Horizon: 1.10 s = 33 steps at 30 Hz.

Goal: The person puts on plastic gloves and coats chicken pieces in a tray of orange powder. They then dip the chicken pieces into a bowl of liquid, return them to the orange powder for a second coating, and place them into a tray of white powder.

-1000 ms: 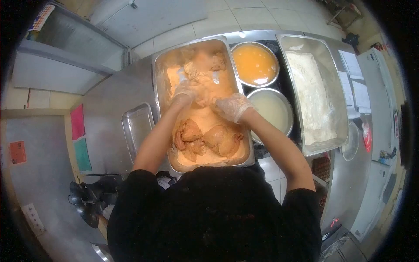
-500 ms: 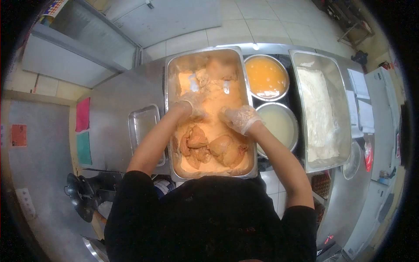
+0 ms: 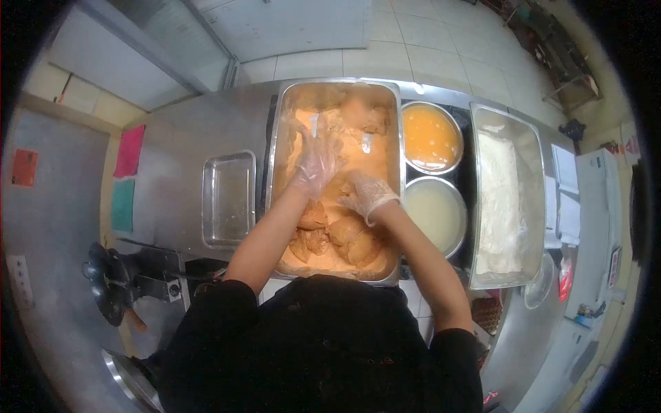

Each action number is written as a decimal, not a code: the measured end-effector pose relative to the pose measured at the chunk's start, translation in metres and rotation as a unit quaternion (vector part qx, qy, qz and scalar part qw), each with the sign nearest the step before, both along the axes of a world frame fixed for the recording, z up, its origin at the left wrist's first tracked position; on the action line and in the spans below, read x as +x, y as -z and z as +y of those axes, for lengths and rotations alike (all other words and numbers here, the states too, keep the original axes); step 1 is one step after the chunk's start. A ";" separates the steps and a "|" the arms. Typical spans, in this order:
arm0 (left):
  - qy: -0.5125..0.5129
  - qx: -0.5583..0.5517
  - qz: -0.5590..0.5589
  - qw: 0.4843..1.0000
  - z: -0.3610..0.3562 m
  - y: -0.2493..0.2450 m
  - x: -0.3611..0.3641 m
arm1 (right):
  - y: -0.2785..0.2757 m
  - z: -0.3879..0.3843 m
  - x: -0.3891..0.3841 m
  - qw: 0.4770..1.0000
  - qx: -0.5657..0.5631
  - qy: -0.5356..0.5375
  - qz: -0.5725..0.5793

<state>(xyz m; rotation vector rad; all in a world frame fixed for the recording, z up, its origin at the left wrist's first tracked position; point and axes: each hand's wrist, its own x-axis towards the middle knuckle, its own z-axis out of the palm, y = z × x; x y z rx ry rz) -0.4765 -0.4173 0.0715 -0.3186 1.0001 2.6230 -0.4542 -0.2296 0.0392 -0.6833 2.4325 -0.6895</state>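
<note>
A deep metal pan [image 3: 275, 165] holds orange seasoned flour [image 3: 365, 162] with coated meat pieces, which look like chicken, in it. My left hand [image 3: 318, 165], in a clear plastic glove, lies over the flour in the middle of the pan, fingers stretched and apart. To its right, my right hand [image 3: 372, 196], gloved too, has its fingers curled down at the flour. What they grip, if anything, is hidden. Large chicken pieces [image 3: 354, 241] rest at the near end, just below both hands. More coated pieces [image 3: 361, 117] sit at the far end, blurred by haze or a smear.
Right of the pan stand a bowl of orange liquid [image 3: 430, 138] and a bowl of pale liquid [image 3: 435, 215]. Beyond them is a long tray of white flour [image 3: 499, 206]. A shallow metal tray [image 3: 229, 199] sits on the left counter. A wok [image 3: 110, 289] is at lower left.
My left hand has come round with its fingers spread and pointing away from me. My right hand has shifted slightly nearer to me, fingers more curled. The whole view has shifted a little.
</note>
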 end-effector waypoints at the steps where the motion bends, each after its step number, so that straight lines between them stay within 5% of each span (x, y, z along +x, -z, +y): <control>1: -0.004 -0.029 0.010 1.000 0.001 0.017 -0.006 | 0.000 -0.001 0.005 0.998 -0.037 0.043 0.006; 6: -0.033 -0.112 -0.005 0.993 0.007 0.088 -0.021 | -0.068 -0.013 0.035 0.984 -0.077 0.150 0.058; 8: -0.051 -0.106 -0.034 0.993 0.014 0.095 -0.021 | -0.080 -0.018 0.038 0.961 -0.146 0.236 -0.022; 10: -0.066 -0.197 -0.084 0.975 0.022 0.076 -0.017 | -0.078 -0.023 0.040 0.966 -0.148 0.210 0.017; 14: -0.067 -0.180 -0.037 0.981 0.009 0.156 -0.058 | -0.055 -0.029 0.039 0.957 -0.181 0.200 0.102; 17: -0.056 -0.181 -0.008 0.982 0.005 0.135 -0.060 | -0.036 -0.035 0.045 0.960 -0.153 0.126 0.200; 21: -0.070 -0.263 0.038 0.961 -0.003 0.098 -0.038 | -0.046 -0.040 0.057 0.965 -0.159 0.133 0.158; 25: -0.084 -0.464 0.062 0.879 -0.037 0.086 -0.022 | -0.055 -0.027 0.043 0.988 -0.060 0.126 0.067; 29: 0.079 -0.635 -0.007 0.769 -0.080 0.130 -0.049 | -0.045 0.018 0.034 0.987 0.093 0.067 0.114; 32: 0.204 -0.761 0.075 0.612 -0.084 0.134 -0.053 | -0.060 0.017 0.035 0.983 0.166 0.027 0.072; 33: 0.216 -0.714 0.056 0.663 -0.084 0.129 -0.048 | -0.060 0.011 0.032 0.983 0.166 0.029 0.072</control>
